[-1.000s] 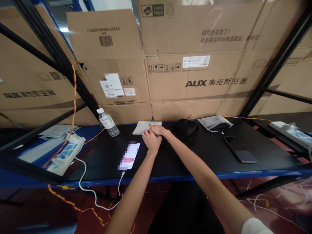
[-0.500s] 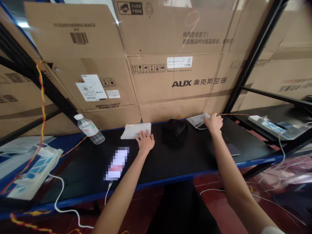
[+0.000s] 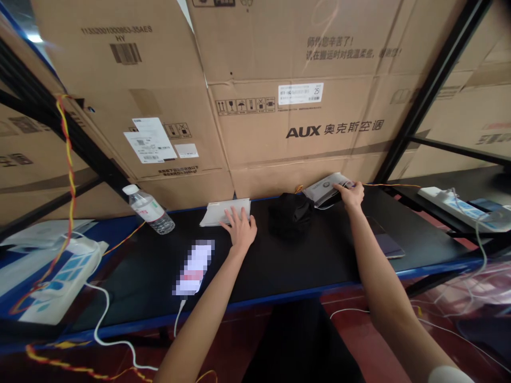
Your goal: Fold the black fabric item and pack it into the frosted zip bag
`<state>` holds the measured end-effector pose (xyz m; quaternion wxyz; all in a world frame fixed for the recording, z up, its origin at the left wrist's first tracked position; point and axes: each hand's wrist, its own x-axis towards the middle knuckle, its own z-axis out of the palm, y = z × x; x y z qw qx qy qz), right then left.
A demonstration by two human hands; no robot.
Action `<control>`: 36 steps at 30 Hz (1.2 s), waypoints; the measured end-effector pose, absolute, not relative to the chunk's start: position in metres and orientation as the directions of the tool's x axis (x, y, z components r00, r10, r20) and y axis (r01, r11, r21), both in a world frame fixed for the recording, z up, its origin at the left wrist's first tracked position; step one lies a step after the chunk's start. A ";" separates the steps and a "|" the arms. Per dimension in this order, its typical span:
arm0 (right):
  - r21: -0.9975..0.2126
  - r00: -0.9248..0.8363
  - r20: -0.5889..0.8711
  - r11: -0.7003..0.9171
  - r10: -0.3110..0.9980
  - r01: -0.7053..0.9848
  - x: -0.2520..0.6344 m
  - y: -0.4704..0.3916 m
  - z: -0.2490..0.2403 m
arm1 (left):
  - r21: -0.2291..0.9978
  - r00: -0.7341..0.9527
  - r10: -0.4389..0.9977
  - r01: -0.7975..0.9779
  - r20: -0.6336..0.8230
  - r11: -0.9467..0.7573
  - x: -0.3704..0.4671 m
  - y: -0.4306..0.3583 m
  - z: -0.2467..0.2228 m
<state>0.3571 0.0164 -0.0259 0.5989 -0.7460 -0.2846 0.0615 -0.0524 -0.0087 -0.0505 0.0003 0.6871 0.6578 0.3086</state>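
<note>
My left hand [image 3: 240,227] rests with spread fingers on a white packet [image 3: 219,213] lying at the back of the black shelf. At the right, my right hand [image 3: 351,194] pinches the right end of a clear and white plastic packet [image 3: 324,190], whose back edge is raised toward the cardboard. Between my hands lies a bunched black cloth [image 3: 290,214]. A phone with a lit, blurred screen [image 3: 194,267] is left of my left forearm, with a white cable at its lower end. Beside my right forearm lies a dark flat device [image 3: 386,243].
A water bottle [image 3: 149,209] leans at the back left. Power strips [image 3: 64,282] sit at the far left and, as a second power strip [image 3: 463,209], at the far right. Cardboard [image 3: 255,138] walls the back. Black metal posts [image 3: 431,90] frame both sides.
My right hand has lifted the plastic packet's back part, showing more of its printed face. My left hand has shifted slightly right on the white packet. The view has tilted slightly.
</note>
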 end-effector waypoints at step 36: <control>-0.996 -0.247 0.087 0.090 0.965 -0.001 0.155 -0.150 0.014 | 0.948 0.153 0.975 -0.250 -0.161 0.195 -0.076 -0.145 -0.030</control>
